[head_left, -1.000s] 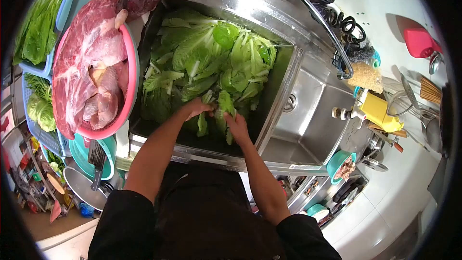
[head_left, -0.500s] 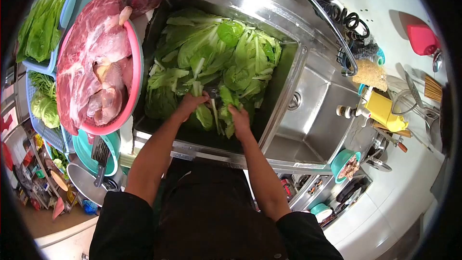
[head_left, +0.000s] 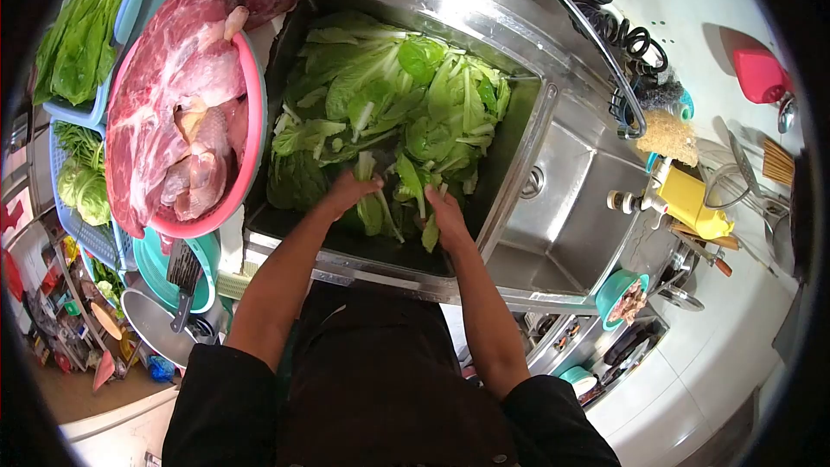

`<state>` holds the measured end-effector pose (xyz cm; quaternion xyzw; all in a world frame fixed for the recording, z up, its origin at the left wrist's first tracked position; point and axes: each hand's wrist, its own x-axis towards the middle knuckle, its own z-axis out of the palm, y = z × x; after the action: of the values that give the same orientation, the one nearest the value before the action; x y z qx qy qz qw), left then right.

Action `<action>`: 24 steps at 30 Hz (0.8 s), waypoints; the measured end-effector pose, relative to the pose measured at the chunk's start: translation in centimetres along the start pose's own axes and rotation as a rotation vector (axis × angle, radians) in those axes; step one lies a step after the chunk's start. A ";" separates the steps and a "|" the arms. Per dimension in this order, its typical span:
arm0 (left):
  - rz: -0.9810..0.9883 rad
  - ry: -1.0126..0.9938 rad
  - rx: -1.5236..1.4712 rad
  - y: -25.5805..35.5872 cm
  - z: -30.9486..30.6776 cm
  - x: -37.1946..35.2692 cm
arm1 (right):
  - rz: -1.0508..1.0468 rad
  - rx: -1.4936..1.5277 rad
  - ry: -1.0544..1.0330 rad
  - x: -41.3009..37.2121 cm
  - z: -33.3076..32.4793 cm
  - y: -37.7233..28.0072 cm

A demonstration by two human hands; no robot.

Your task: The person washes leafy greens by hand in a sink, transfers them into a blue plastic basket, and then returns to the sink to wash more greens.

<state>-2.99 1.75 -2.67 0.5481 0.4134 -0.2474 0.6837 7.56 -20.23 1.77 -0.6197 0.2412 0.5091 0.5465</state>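
Note:
Green leafy vegetables (head_left: 372,86) fill much of the left sink basin (head_left: 519,156), with dark water showing near its front. Low in that basin, my left hand (head_left: 353,192) is closed round a leaf whose pale stalk points up. To its right, my right hand (head_left: 445,214) has its fingers closed on another green leaf that hangs down beside the palm. The two hands are apart, with loose leaves and a thin stalk between them.
Raw meat (head_left: 173,112) lies in a pink basin (head_left: 254,121) at the left, near baskets of greens (head_left: 82,43). A cleaver (head_left: 183,281) rests on a teal basin (head_left: 154,272). Right are a steel basin (head_left: 562,199), a faucet hose (head_left: 596,39), a yellow bottle (head_left: 687,199) and a small bowl (head_left: 616,294).
My right hand has shifted slightly right, and my left hand slightly right and down. The leaves between them have moved. The whole view has shifted a little.

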 end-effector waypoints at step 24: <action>0.336 0.016 0.146 0.9 0.9 1.2 | -0.494 -1.001 0.306 -3.2 -1.3 -2.0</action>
<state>-1.38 1.24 -3.09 0.6598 0.3023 -0.1546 0.6704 8.55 -21.69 5.34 -0.9071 -0.1046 0.3234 0.2483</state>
